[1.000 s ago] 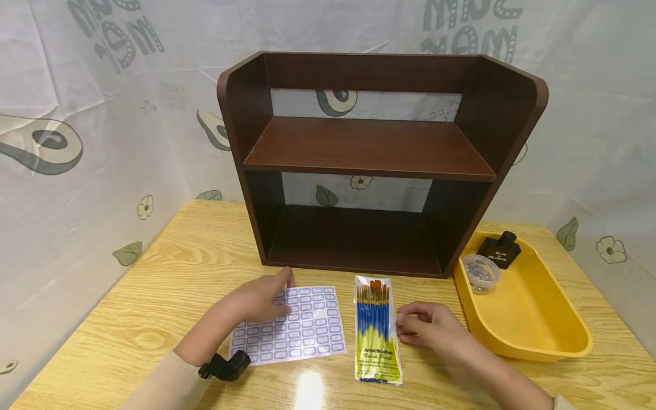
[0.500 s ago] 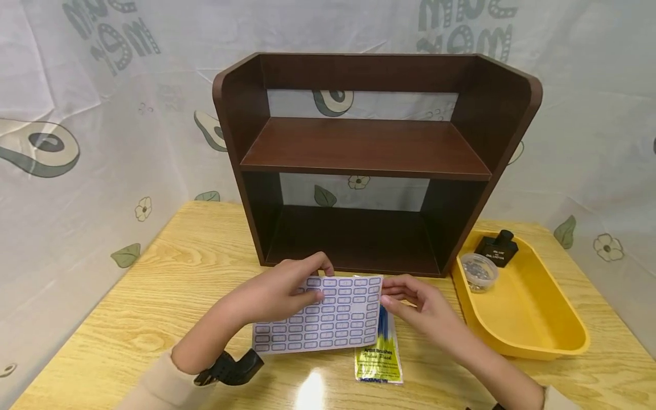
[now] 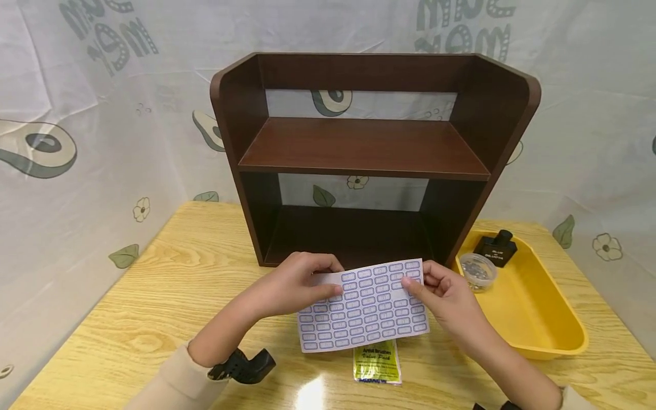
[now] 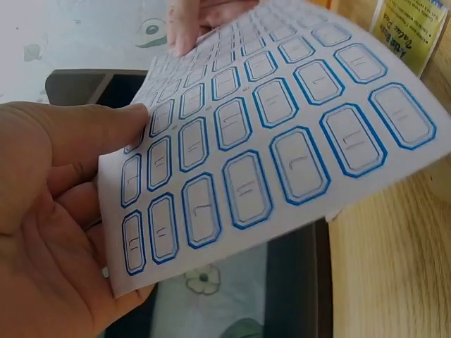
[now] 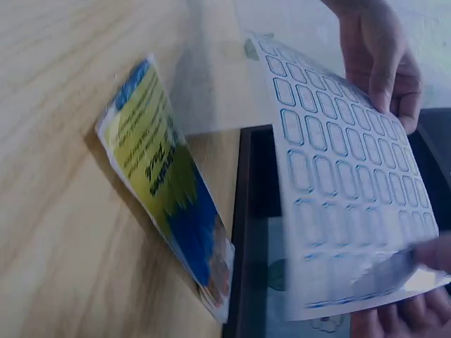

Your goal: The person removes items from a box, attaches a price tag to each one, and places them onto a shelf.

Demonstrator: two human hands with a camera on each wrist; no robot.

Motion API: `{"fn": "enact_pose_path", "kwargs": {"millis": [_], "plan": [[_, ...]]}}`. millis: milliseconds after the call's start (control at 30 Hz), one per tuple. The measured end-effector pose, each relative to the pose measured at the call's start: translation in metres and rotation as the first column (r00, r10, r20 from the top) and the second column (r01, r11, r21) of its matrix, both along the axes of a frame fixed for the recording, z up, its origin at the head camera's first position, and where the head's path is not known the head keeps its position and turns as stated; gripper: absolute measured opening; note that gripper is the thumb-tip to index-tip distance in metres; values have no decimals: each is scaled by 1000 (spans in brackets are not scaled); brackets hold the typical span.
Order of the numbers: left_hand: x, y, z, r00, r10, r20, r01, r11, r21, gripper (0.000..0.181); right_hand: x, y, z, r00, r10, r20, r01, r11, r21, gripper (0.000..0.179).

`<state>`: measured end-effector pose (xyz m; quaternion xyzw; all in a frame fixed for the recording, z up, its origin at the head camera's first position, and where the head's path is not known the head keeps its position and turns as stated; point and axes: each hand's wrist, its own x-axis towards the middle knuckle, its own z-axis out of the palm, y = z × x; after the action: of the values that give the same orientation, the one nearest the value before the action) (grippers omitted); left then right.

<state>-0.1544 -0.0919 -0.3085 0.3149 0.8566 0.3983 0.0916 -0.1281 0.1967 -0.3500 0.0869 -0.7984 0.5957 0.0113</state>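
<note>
A white sheet of blue-bordered label stickers [image 3: 361,319] is held up between both hands, in front of the shelf's lower opening. My left hand [image 3: 294,285] pinches its upper left edge, thumb on the printed face and fingers behind, as the left wrist view shows on the sheet [image 4: 239,141]. At the right edge my right hand [image 3: 451,296] pinches the sheet, thumb in front. One label spot near that thumb is blank. Beneath the sheet, a pack of artist brushes [image 3: 378,364] lies on the table, its upper part hidden in the head view; the right wrist view shows the whole pack [image 5: 173,183].
A dark brown two-tier shelf [image 3: 364,148] stands at the back of the wooden table [image 3: 205,239]. To its right sits a yellow tray [image 3: 538,307] with a black bottle [image 3: 496,248] and a small clear tub of metal bits [image 3: 478,272]. A patterned cloth [image 3: 128,114] hangs behind.
The label sheet has been lifted off the table and carried right, over the brush pack. My right hand has moved from beside the pack to grip the sheet's right edge.
</note>
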Motion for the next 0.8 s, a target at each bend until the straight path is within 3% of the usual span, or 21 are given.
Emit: {"fn": "enact_pose_path", "kwargs": {"millis": [67, 100, 167, 233, 300, 367, 467, 567, 733, 800], "plan": [[0, 0, -1, 1000, -16, 12, 16, 999, 30, 10, 0, -1, 0, 989, -62, -133, 70, 996, 61, 32], [0, 0, -2, 1000, -28, 10, 27, 998, 48, 11, 0, -2, 0, 972, -93, -216, 117, 988, 100, 34], [1, 1, -2, 999, -40, 9, 39, 995, 87, 13, 1, -5, 0, 910, -132, -393, 216, 960, 178, 37], [2, 4, -3, 999, -41, 18, 38, 992, 124, 15, 2, -8, 2, 834, -123, -538, 282, 933, 225, 37], [4, 7, -3, 999, -41, 22, 37, 986, 164, 17, 4, -13, 4, 774, -70, -630, 285, 926, 247, 34], [5, 11, -4, 999, -47, 22, 41, 978, 204, 18, 7, -18, 7, 741, 9, -672, 233, 935, 269, 33], [8, 17, -6, 997, -80, -5, 78, 964, 254, 19, 12, -27, 10, 721, 102, -685, 133, 951, 280, 39], [11, 22, -7, 993, -110, -52, 120, 956, 269, 20, 15, -35, 13, 714, 139, -686, 85, 956, 281, 43], [15, 26, -7, 985, -106, -139, 139, 958, 251, 21, 17, -40, 15, 719, 137, -681, 67, 962, 264, 39], [16, 27, -6, 985, -103, -139, 137, 955, 264, 21, 18, -41, 16, 730, 123, -672, 71, 964, 254, 35]]}}
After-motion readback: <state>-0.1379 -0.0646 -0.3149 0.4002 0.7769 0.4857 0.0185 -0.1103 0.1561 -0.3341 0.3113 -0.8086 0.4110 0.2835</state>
